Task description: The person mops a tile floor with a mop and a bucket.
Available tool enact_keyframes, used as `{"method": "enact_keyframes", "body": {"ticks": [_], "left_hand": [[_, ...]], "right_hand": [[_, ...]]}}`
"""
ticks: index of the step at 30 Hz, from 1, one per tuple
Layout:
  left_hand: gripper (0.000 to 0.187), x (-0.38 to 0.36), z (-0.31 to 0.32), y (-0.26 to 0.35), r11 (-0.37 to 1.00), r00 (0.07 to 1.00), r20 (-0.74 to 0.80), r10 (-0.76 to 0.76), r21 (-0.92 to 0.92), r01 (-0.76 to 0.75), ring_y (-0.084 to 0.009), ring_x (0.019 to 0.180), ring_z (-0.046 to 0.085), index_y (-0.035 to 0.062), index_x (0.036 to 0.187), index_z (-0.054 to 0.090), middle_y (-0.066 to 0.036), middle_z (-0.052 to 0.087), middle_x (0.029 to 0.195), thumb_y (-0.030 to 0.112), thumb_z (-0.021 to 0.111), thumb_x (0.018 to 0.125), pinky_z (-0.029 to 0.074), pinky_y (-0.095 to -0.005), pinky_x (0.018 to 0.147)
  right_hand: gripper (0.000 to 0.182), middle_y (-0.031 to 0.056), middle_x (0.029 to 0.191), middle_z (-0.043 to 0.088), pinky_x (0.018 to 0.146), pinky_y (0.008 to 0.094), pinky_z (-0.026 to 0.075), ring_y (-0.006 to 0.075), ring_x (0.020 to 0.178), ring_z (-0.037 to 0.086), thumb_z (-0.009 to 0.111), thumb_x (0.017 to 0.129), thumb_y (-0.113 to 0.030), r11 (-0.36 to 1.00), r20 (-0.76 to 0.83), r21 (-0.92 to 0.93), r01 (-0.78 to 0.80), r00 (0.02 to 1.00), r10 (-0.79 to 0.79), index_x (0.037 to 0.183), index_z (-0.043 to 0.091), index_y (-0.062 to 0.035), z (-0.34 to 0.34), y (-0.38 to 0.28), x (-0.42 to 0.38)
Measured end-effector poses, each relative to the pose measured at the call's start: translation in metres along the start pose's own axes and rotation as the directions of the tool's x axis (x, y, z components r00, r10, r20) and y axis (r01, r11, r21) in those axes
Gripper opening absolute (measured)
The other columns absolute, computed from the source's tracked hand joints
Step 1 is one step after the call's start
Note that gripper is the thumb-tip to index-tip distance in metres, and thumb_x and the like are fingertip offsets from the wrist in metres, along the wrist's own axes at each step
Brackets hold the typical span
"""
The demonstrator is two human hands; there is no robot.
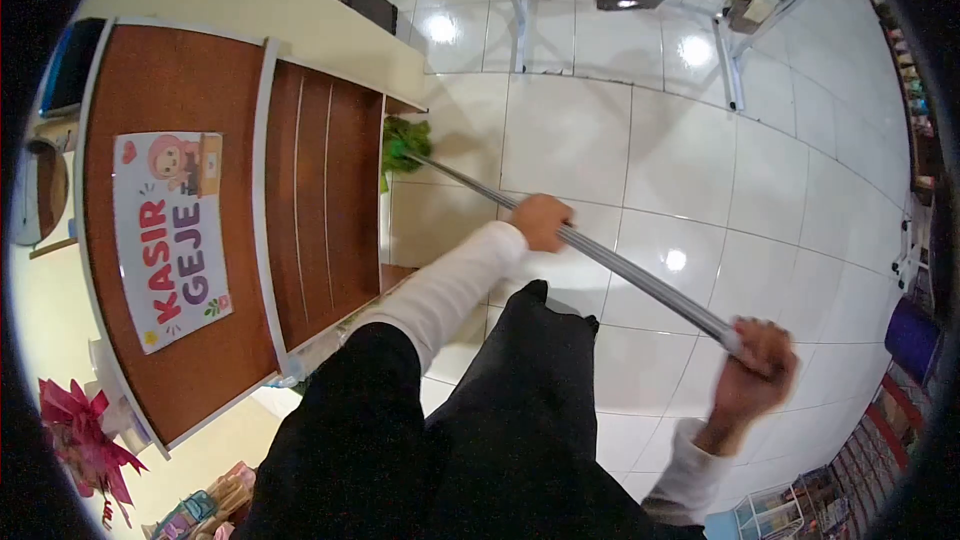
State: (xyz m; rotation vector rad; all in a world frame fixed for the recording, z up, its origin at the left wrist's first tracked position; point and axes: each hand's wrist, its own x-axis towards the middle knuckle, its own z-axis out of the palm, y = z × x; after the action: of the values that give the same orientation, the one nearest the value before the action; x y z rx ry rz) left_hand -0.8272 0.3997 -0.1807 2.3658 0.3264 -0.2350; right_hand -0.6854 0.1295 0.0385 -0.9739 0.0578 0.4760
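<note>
Hands [540, 221] [757, 362] both gripping mop handle [620, 265], green mop head [405, 145] (against brown counter [180, 100])

Brown counter [180, 90] w/ "KASIR GEJE" sign [170, 240]

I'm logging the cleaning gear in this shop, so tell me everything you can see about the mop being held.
The mop has a long, straight, silvery pole that looks like metal and a shaggy green head. It slants from lower right up to the left, its head down on the white tiled floor against the base of the brown wooden counter. The left hand grips the pole midway; the right hand, blurred, clasps its upper end.
</note>
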Motion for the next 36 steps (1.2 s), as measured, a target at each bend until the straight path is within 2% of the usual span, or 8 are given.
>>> {"method": "enact_keyframes", "body": {"ticks": [4, 8, 10, 14, 19, 26, 33, 36], "left_hand": [[0.015, 0.039, -0.037, 0.133, 0.972, 0.984, 0.005, 0.179, -0.155, -0.176, -0.0375, 0.063, 0.054, 0.0066, 0.059, 0.051, -0.015, 0.054, 0.06, 0.019, 0.06, 0.061, 0.041, -0.046, 0.056], [0.017, 0.062, -0.062, 0.171, 0.904, 0.923, -0.046, 0.383, -0.185, -0.385, -0.0368, 0.059, 0.053, 0.0067, 0.055, 0.048, -0.014, 0.053, 0.056, 0.019, 0.06, 0.059, 0.04, -0.0465, 0.053], [0.017, 0.069, -0.064, 0.158, 0.888, 0.902, -0.066, 0.427, -0.155, -0.432, -0.0363, 0.058, 0.053, 0.0069, 0.055, 0.048, -0.014, 0.052, 0.054, 0.018, 0.06, 0.058, 0.04, -0.0463, 0.052], [0.013, 0.064, -0.067, 0.105, 0.935, 0.928, -0.187, 0.323, -0.09, -0.344, -0.0351, 0.062, 0.055, 0.0074, 0.056, 0.051, -0.012, 0.054, 0.057, 0.016, 0.06, 0.053, 0.041, -0.0449, 0.055], [0.012, 0.026, -0.095, 0.025, 0.971, 0.95, -0.216, 0.225, -0.031, -0.237, -0.0348, 0.062, 0.053, 0.0075, 0.056, 0.05, -0.012, 0.054, 0.057, 0.015, 0.06, 0.054, 0.042, -0.0427, 0.056], [0.014, -0.032, -0.097, 0.083, 0.968, 0.913, -0.408, 0.012, -0.224, -0.113, -0.0351, 0.059, 0.052, 0.0075, 0.056, 0.048, -0.014, 0.052, 0.056, 0.015, 0.06, 0.058, 0.04, -0.0431, 0.053], [0.012, -0.107, -0.072, 0.14, 0.92, 0.974, -0.193, -0.119, -0.391, 0.035, -0.0378, 0.058, 0.051, 0.0045, 0.06, 0.049, -0.017, 0.051, 0.057, 0.011, 0.059, 0.061, 0.039, -0.0426, 0.052], [0.012, -0.11, -0.106, 0.173, 0.9, 0.988, -0.119, -0.098, -0.434, 0.037, -0.0375, 0.058, 0.052, 0.0045, 0.06, 0.049, -0.016, 0.051, 0.057, 0.011, 0.059, 0.06, 0.039, -0.0429, 0.052]], "right_hand": [[0.026, 0.0002, 0.058, 0.025, 0.065, 0.0319, 0.027, 0.0132, 0.058, 0.028, 0.044, 0.082, -0.018, 0.909, 0.081, -0.238, 0.341, 0.94, -0.331, 0.06, 0.03, -0.0126, 0.044, -0.127, -0.015], [0.03, -0.0021, 0.048, 0.021, 0.061, 0.0296, 0.027, 0.0102, 0.046, 0.023, 0.045, 0.083, -0.018, 0.921, 0.38, -0.062, 0.386, 0.862, -0.336, 0.058, 0.03, -0.0163, 0.073, -0.172, -0.033], [0.03, -0.0019, 0.048, 0.021, 0.06, 0.0297, 0.027, 0.0107, 0.047, 0.024, 0.046, 0.083, -0.021, 0.927, 0.295, -0.013, 0.375, 0.887, -0.355, 0.057, 0.03, -0.0162, 0.075, -0.162, -0.033], [0.032, -0.0009, 0.047, 0.024, 0.059, 0.0316, 0.028, 0.0123, 0.049, 0.027, 0.042, 0.084, -0.025, 0.905, 0.179, -0.055, 0.421, 0.896, -0.406, 0.057, 0.028, -0.0149, 0.075, -0.107, -0.023], [0.032, 0.0006, 0.043, 0.026, 0.053, 0.0348, 0.032, 0.0137, 0.04, 0.024, 0.041, 0.083, -0.016, 0.912, 0.403, -0.1, 0.398, 0.854, -0.328, 0.054, 0.03, -0.0101, 0.116, -0.029, -0.04], [0.037, 0.0011, 0.037, 0.027, 0.046, 0.034, 0.033, 0.0114, 0.033, 0.024, 0.04, 0.082, -0.015, 0.941, 0.468, -0.181, 0.285, 0.867, -0.172, 0.048, 0.028, -0.0104, 0.177, -0.1, -0.036], [0.03, 0.0022, 0.039, 0.029, 0.041, 0.0311, 0.031, 0.0114, 0.032, 0.024, 0.04, 0.081, -0.015, 0.969, 0.39, -0.199, 0.147, 0.919, -0.059, 0.053, 0.032, -0.009, 0.185, -0.122, -0.051], [0.029, 0.0035, 0.043, 0.033, 0.042, 0.0317, 0.032, 0.0127, 0.036, 0.029, 0.042, 0.08, -0.014, 0.724, 0.516, -0.393, 0.567, 0.788, -0.337, 0.053, 0.035, -0.0089, 0.188, -0.159, -0.063]]}}
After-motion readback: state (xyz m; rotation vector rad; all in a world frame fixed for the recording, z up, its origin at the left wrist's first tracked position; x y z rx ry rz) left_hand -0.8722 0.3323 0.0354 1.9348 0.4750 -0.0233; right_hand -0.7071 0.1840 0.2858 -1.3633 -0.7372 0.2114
